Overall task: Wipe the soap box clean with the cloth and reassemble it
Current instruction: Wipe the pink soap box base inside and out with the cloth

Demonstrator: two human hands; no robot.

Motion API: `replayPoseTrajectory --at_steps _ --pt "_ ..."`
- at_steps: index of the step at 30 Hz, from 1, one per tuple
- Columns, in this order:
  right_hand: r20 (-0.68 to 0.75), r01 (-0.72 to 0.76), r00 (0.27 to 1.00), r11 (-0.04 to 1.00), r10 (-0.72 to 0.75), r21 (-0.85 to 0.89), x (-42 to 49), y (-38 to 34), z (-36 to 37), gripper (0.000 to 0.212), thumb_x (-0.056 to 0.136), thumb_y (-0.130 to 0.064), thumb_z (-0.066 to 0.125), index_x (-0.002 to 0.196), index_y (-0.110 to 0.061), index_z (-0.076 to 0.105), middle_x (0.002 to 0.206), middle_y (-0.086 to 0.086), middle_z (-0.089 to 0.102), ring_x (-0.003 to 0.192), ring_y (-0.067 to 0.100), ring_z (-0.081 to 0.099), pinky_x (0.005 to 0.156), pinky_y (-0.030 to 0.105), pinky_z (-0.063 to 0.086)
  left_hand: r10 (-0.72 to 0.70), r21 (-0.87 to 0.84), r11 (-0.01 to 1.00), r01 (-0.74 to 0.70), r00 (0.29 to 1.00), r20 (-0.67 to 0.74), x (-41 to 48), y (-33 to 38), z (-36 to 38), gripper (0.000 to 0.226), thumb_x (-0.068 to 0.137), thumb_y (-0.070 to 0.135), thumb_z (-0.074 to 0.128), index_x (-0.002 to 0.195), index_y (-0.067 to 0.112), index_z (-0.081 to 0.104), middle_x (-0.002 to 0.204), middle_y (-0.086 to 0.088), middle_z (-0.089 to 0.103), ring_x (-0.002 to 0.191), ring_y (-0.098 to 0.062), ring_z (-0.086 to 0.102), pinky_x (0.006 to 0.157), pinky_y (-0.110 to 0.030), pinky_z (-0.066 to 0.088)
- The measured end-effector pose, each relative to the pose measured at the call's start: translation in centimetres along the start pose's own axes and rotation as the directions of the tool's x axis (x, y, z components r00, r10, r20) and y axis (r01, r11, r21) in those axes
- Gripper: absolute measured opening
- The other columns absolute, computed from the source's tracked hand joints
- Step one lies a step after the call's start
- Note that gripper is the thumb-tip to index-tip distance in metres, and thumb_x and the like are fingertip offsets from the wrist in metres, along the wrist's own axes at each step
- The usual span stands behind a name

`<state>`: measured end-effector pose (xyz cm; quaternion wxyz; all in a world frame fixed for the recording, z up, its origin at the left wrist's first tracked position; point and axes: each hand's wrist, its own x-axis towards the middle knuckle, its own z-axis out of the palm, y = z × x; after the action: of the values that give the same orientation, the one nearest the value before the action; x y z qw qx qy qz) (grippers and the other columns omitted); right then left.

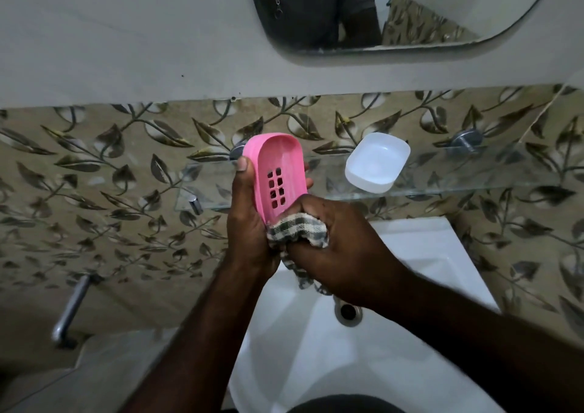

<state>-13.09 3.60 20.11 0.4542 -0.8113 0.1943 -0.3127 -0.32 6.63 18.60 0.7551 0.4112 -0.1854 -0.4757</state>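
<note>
My left hand (249,223) grips the pink soap tray (279,166), a slotted oval insert, held upright over the sink with its hollow side facing me. Bunched in my right hand (335,242) is a checked cloth (297,231), pressed against the tray's lower end; a tail of the cloth hangs below my fingers. The white soap box base (377,161) lies apart on the glass shelf (474,185), to the right of the tray, open side up.
A white washbasin (426,254) with a metal drain (347,311) lies under my hands. The glass shelf is fixed to a leaf-patterned tiled wall. A chrome handle (71,308) sticks out at lower left. A mirror (410,11) hangs above.
</note>
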Motion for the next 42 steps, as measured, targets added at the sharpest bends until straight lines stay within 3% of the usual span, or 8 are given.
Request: replayPoseTrajectory --at_steps 4,10,21,25,28,34,37,42 --pt "0.127 0.193 0.981 0.840 -0.148 -0.508 -0.4 2.6 -1.4 0.019 0.080 -0.014 0.060 0.097 -0.017 0.069 0.093 -0.002 0.072 0.084 0.027 0.066 0.069 0.043 0.053 -0.039 0.030 0.999 0.040 0.999 -0.035 -0.1 0.1 -0.2 0.074 0.077 0.060 0.055 0.132 0.009 0.053 0.116 -0.020 0.068 0.104 -0.036 0.065 0.085 -0.046 0.052" --pt "-0.050 0.093 0.993 0.982 -0.102 -0.162 -1.0 0.9 0.4 0.025 0.079 0.004 0.068 0.089 -0.019 0.070 0.079 -0.019 0.068 0.072 -0.002 0.066 0.064 0.018 0.050 -0.042 -0.031 0.999 0.041 0.999 -0.028 0.1 0.1 0.1 0.070 0.083 0.062 0.049 0.123 0.005 0.060 0.108 -0.021 0.069 0.095 -0.033 0.068 0.078 -0.041 0.056" --pt "0.049 0.308 0.938 0.758 -0.344 -0.575 -0.6 3.3 -1.1 0.028 0.076 -0.020 0.067 0.103 -0.023 0.060 0.096 -0.002 0.072 0.087 0.020 0.066 0.077 0.028 0.049 -0.259 -0.112 0.955 0.275 0.956 0.135 0.4 1.5 -0.5 0.074 0.075 0.056 0.061 0.124 0.001 0.059 0.120 -0.026 0.060 0.109 -0.039 0.055 0.107 -0.054 0.037" --pt "-0.214 0.114 0.966 0.980 -0.148 -0.163 -0.4 1.2 -0.6 0.023 0.077 0.000 0.074 0.089 -0.019 0.067 0.084 -0.012 0.073 0.076 0.008 0.069 0.070 0.020 0.052 -0.031 -0.306 0.946 0.103 0.973 0.230 -0.1 1.4 -0.9 0.094 0.070 0.048 0.075 0.144 0.004 0.038 0.133 -0.024 0.046 0.124 -0.037 0.043 0.111 -0.049 0.030" --pt "-0.251 -0.055 0.959 0.958 0.129 0.283 -0.2 -0.8 -0.4 0.026 0.081 0.007 0.073 0.081 -0.018 0.066 0.069 0.013 0.071 0.059 0.039 0.067 0.048 0.045 0.056 0.093 -0.274 0.961 -0.043 0.981 0.172 -0.7 0.3 -0.8 0.116 0.058 0.045 0.086 0.152 0.021 0.022 0.124 -0.024 0.057 0.117 -0.040 0.053 0.095 -0.039 0.050" --pt "-0.148 -0.090 0.975 0.907 0.164 0.411 -0.7 -2.6 0.7 0.026 0.080 0.007 0.075 0.079 -0.017 0.067 0.067 0.017 0.070 0.057 0.045 0.067 0.046 0.053 0.056 0.165 -0.294 0.947 -0.127 0.980 0.108 -1.2 -1.1 -0.2 0.136 0.046 0.050 0.089 0.152 0.005 0.017 0.134 -0.026 0.042 0.110 -0.036 0.054 0.081 -0.039 0.054" --pt "-0.153 -0.052 0.982 0.946 0.106 0.319 -1.3 -1.7 1.5 0.029 0.080 0.005 0.076 0.084 -0.022 0.069 0.070 -0.002 0.072 0.058 0.014 0.071 0.051 0.024 0.054 0.147 -0.419 0.904 -0.084 0.982 0.121 -1.2 -1.3 0.0 0.137 0.042 0.045 0.090 0.152 0.008 0.018 0.104 -0.014 0.065 0.088 -0.025 0.065 0.067 -0.029 0.056" --pt "-0.100 0.216 0.959 0.915 -0.264 -0.342 -0.8 0.8 0.3 0.026 0.075 -0.008 0.075 0.100 -0.013 0.072 0.102 -0.002 0.074 0.093 0.019 0.070 0.081 0.037 0.054 0.245 -0.394 0.896 -0.204 0.968 0.055 -1.5 -1.5 0.1 0.105 0.049 0.052 0.082 0.133 0.002 0.043 0.094 -0.011 0.068 0.085 -0.025 0.062 0.065 -0.029 0.055"
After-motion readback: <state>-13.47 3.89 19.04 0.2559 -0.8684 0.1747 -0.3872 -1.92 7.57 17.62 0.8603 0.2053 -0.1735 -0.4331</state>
